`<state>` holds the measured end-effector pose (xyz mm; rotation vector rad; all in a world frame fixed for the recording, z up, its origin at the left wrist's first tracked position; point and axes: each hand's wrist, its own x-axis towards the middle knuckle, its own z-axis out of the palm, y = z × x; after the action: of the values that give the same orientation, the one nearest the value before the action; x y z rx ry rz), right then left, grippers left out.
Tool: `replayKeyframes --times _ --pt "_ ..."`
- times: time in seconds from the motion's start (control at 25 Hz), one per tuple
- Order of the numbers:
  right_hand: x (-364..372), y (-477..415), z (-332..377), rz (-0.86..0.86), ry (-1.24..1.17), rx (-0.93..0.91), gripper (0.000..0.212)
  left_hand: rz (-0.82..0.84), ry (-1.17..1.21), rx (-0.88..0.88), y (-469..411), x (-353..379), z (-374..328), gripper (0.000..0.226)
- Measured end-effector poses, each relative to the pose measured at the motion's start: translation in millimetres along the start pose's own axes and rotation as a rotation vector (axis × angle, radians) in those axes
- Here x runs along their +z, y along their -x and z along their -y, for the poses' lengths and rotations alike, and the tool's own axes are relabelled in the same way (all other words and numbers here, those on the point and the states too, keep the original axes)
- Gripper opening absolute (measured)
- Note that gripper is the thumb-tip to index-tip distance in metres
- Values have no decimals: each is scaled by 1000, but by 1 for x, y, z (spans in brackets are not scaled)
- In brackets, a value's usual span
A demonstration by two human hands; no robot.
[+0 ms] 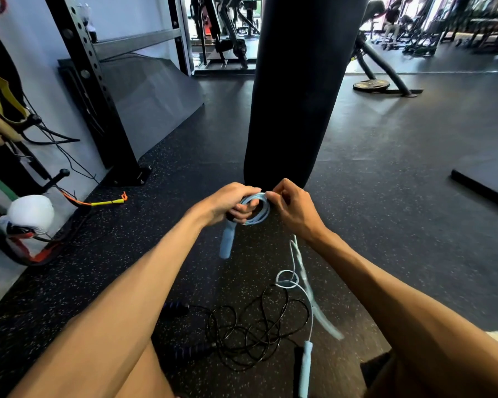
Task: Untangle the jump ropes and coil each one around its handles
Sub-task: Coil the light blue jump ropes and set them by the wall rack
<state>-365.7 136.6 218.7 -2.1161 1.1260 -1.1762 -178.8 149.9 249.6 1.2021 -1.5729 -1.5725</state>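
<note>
Nearest us, at about 6 o'clock on the speckled black floor [357,173], lies the black jump rope [250,331] in a loose tangle, its two dark ribbed handles at 7 o'clock, one [174,307] above the other [190,350]. Just right of the tangle, at 5 o'clock, rests one pale blue handle [305,369] of the blue jump rope [256,209]. From it the blue cord climbs past a small loop [287,278] that overlaps the edge of the black tangle, and rises toward our hands; part of it is motion-blurred.

Farther out, near the centre, our left hand [230,202] is curled around a coil of the blue rope, fingers pressed together on it, with the other blue handle [227,239] hanging down below the fist. Our right hand [293,209] sits just beside it at 1 o'clock, thumb and fingertips pinching the cord at the top edge of the coil.

Beyond the hands hangs a black punching bag [296,90] at 12 o'clock. At 9 o'clock a white boxing glove [30,214] lies against the wall, near a black steel rack [98,90] at 10 o'clock. A weight plate [371,85] lies far off at 1 o'clock.
</note>
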Motion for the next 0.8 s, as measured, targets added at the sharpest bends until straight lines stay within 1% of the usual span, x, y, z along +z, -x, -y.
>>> replayKeyframes --times 0.08,0.16,0.24,0.4,0.44,0.52,0.6,0.68,0.76,0.8 --pt "-1 0 0 2 -52 59 21 55 184 3 1 -1 -4 45" --pt "-1 1 -4 24 -103 145 27 46 392 18 0 -4 -8 44" --pt "-2 4 -7 85 -142 221 28 -3 546 81 1 -6 -12 42" --pt "0 7 -9 334 -170 299 12 -132 728 205 -1 -6 -13 39" --pt "1 7 -10 385 -165 324 11 -162 771 223 -3 -5 -14 39" --pt "5 10 -10 431 -178 362 14 -247 843 253 -6 -5 -15 39" --pt "6 12 -7 420 -238 385 20 -341 907 278 -9 -6 -15 38" --pt "8 13 -2 347 -304 420 30 -413 938 296 -12 -7 -16 38" --pt "13 12 -2 249 -282 385 32 -467 943 304 -14 -8 -17 38" --pt "16 12 -4 212 -221 333 29 -492 953 298 -15 -10 -17 39"
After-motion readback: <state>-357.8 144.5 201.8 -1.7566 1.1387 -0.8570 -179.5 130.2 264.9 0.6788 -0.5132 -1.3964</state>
